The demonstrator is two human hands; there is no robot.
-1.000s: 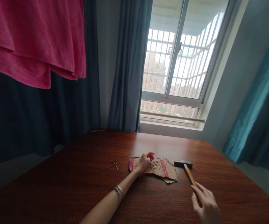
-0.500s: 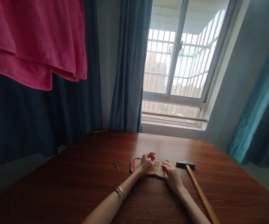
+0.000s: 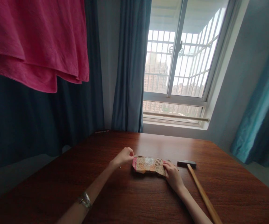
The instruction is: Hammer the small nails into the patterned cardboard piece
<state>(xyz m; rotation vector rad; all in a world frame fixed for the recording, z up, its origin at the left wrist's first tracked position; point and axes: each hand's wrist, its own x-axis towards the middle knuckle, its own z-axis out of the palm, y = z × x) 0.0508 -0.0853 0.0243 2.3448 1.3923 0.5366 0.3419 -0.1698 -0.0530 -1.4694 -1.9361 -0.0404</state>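
A tan piece of cardboard (image 3: 147, 165) with pink stripes lies flat on the brown wooden table (image 3: 78, 177). A short row of thin nails (image 3: 158, 161) stands in it near its right end. My right hand (image 3: 172, 175) rests on that right end with its fingers laid flat. My left hand (image 3: 124, 157) hovers just left of the cardboard, fingertips pinched together; what they hold is too small to make out. A dark sliver of a loose nail (image 3: 120, 167) shows under that hand. A bracelet is on my left wrist.
A hammer lies right of the cardboard, its dark head (image 3: 186, 163) far from me and its wooden handle (image 3: 203, 196) running toward me. A pink cloth (image 3: 36, 40) hangs at the upper left. Blue curtains (image 3: 129, 77) flank a barred window (image 3: 178, 62) behind the table.
My right hand let go of the hammer handle and came onto the cardboard's right end. My left hand left the cardboard and moved left to the loose nails, closing into a pinch.
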